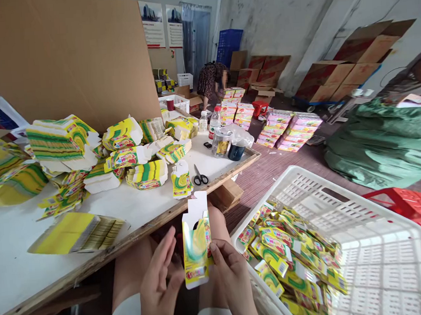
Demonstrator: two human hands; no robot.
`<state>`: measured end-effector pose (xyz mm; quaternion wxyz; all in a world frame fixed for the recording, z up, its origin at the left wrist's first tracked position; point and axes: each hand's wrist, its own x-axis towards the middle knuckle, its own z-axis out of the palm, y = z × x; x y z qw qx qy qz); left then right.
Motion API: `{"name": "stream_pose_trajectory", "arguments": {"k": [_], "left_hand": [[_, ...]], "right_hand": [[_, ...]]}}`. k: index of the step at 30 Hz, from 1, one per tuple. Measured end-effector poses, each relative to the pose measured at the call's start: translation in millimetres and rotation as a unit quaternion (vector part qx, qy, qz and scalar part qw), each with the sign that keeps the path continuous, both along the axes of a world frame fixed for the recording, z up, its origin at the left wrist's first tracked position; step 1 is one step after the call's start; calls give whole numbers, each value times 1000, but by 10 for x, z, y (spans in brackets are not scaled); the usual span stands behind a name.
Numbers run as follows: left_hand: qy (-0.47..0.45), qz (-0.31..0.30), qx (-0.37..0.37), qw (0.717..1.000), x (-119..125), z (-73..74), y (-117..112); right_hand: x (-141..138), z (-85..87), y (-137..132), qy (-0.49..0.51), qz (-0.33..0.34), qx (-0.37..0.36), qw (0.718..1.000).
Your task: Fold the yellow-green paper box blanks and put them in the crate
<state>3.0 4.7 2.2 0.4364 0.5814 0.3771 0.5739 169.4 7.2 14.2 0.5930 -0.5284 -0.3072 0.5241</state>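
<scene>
carton [195, 260] of thin, glossy card, tall and narrow, printed with yellow and green swirls, held upright above the person's lap, just off the table edge. a white flap with a narrower tab stands up at its top, and a dark cut-out shows below it. a narrow side panel faces right; whether the body is fully squared cannot be told.

the right hand [233, 270] pinches the carton's right edge between thumb and fingers. the left hand [160, 274] is open, fingers straight and together, palm turned inward, thumb near the left edge; contact there cannot be told.

the card looks easy to dent, so a light pinch at the edge, away from the broad front, should serve best. the flat left palm seems well placed to steady the opposite side, with even pressure along the folds and the top flap kept clear of the fingers.

on the left lies a white tabletop [11, 274] with a rough wooden edge, bearing bundled stacks of yellow-and-green folded card [61, 143] and black-handled metal scissors [200, 179]. on the right is a white slatted plastic basket [391, 265], partly filled with loose yellow printed packs [275, 244].
</scene>
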Motion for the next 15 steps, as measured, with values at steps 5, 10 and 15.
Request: {"name": "stream_pose_trajectory", "arguments": {"k": [5, 10, 15], "left_hand": [[-237, -177, -313, 902, 90, 223, 105], [-284, -209, -330, 876, 121, 248, 96], [-258, -179, -340, 886, 83, 248, 99]], "right_hand": [[-126, -34, -55, 65, 64, 2, 996], [-134, 9, -141, 46, 57, 4, 997], [-118, 52, -184, 32, 76, 5, 997]]}}
